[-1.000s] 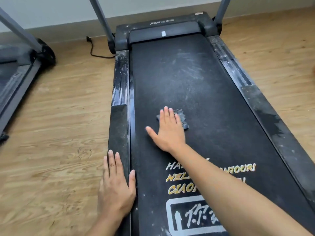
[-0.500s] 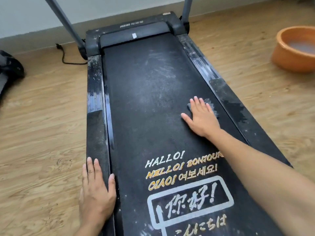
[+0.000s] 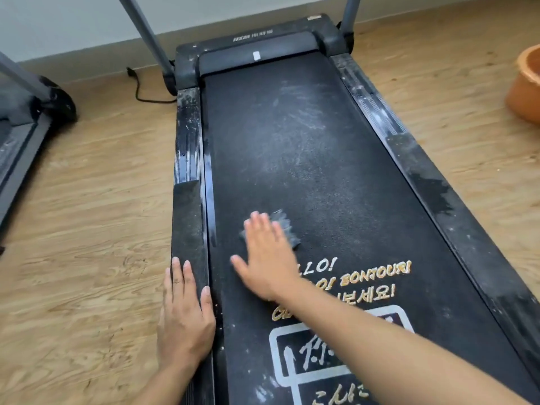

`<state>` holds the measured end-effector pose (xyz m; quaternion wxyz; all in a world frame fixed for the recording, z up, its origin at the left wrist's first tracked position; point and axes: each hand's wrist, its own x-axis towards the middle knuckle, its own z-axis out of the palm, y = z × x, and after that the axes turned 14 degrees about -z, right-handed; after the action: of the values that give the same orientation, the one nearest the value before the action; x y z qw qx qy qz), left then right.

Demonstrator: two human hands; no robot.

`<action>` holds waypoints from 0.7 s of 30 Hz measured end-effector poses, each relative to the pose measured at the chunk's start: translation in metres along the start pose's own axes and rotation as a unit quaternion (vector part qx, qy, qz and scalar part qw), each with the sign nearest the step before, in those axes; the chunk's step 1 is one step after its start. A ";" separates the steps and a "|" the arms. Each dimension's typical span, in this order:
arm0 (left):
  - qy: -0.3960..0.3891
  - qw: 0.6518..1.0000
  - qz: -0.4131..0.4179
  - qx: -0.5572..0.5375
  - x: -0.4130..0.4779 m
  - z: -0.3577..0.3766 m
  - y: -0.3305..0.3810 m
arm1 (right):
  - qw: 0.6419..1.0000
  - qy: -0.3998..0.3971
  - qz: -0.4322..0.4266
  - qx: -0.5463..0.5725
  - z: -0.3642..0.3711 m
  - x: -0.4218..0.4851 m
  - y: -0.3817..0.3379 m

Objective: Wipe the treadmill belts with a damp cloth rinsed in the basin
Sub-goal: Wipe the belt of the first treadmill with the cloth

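Note:
A black treadmill belt (image 3: 321,159) runs away from me, dusty with pale smears in its far half and printed greetings near me. My right hand (image 3: 267,260) lies flat with straight fingers on a small dark grey cloth (image 3: 285,226), pressing it onto the belt left of centre; the cloth shows past the fingertips and the hand is motion-blurred. My left hand (image 3: 184,320) rests flat on the treadmill's left side rail (image 3: 188,159), fingers straight. An orange basin (image 3: 526,89) stands on the floor at the right edge.
A second treadmill (image 3: 17,133) sits at the far left. A black power cord (image 3: 143,89) lies on the wooden floor (image 3: 87,229) by the wall. Two grey uprights rise from the treadmill's front. The right side rail (image 3: 432,188) is dusty and blotchy.
My right hand slid the cloth from left of centre to the belt's right edge, then back left and nearer to me. The left hand stayed on the left rail.

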<state>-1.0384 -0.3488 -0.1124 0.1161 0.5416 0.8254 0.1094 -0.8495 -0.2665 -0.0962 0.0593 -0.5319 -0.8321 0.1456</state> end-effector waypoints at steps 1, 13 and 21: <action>0.002 1.000 0.002 0.002 0.001 0.000 -0.001 | 0.999 -0.010 -0.036 0.004 0.007 0.002 -0.020; 0.003 1.000 0.007 0.007 0.002 0.004 -0.006 | 0.998 0.019 0.031 -0.047 -0.046 -0.062 0.160; 0.001 1.000 0.004 0.006 0.001 0.002 -0.002 | 0.953 0.065 0.296 -0.020 -0.053 -0.088 0.180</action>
<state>-1.0397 -0.3485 -0.1152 0.1110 0.5453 0.8242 0.1054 -0.6424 -0.2655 -0.0958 0.0568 -0.7639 -0.6343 0.1047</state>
